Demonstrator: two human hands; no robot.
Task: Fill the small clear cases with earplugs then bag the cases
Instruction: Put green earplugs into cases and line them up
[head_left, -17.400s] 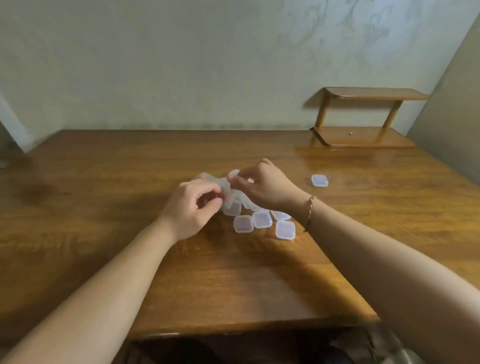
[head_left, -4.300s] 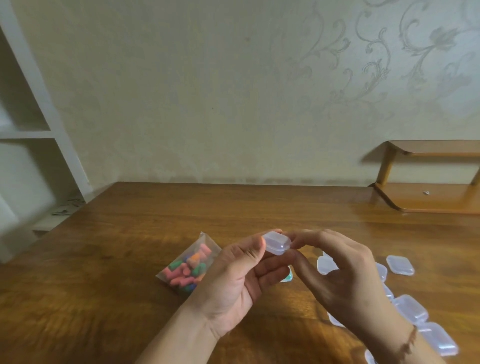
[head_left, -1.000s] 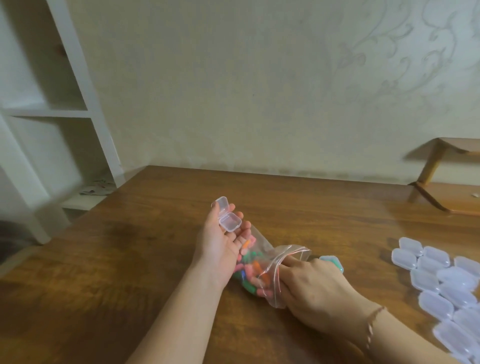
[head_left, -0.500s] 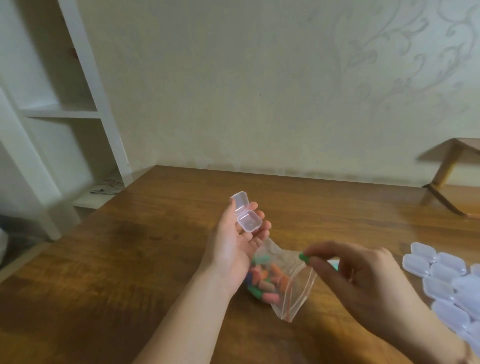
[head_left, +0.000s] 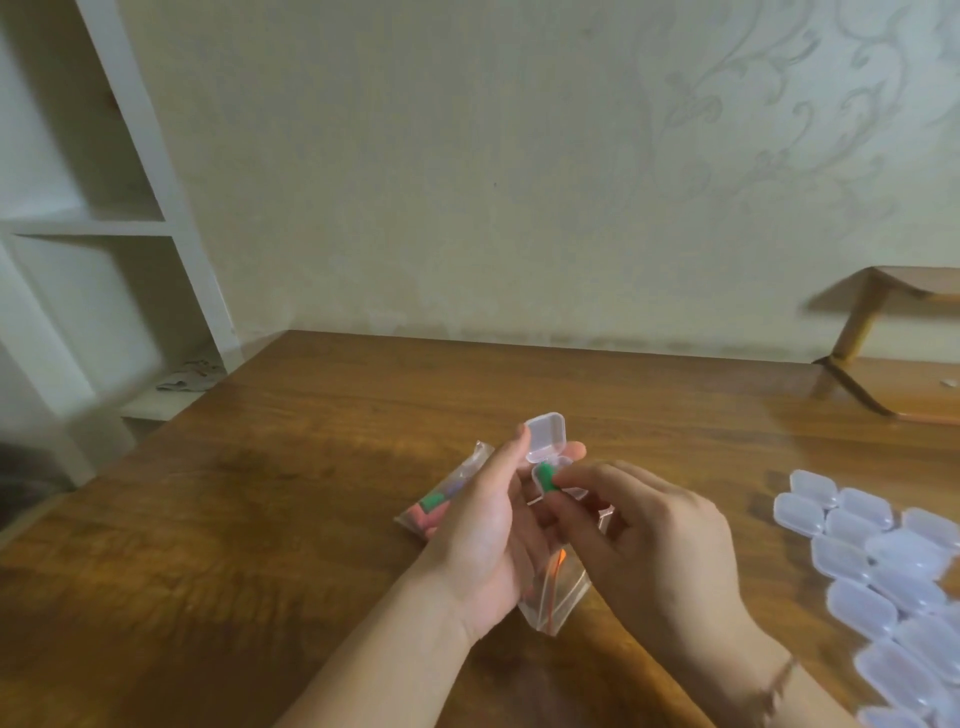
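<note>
Now right hand (head_left: 644, 540) presses green earplug (head_left: 546, 477) into open case (head_left: 548, 457).

Bare forearms, no sleeves; thin, perhaps beaded, bracelet (head_left: 777, 685) at the right wrist.

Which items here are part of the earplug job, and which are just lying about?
Job: open case in left hand; green earplug pinched by right hand; earplug bag; closed cases.
Lying about: wooden shelf; white shelving.
</note>
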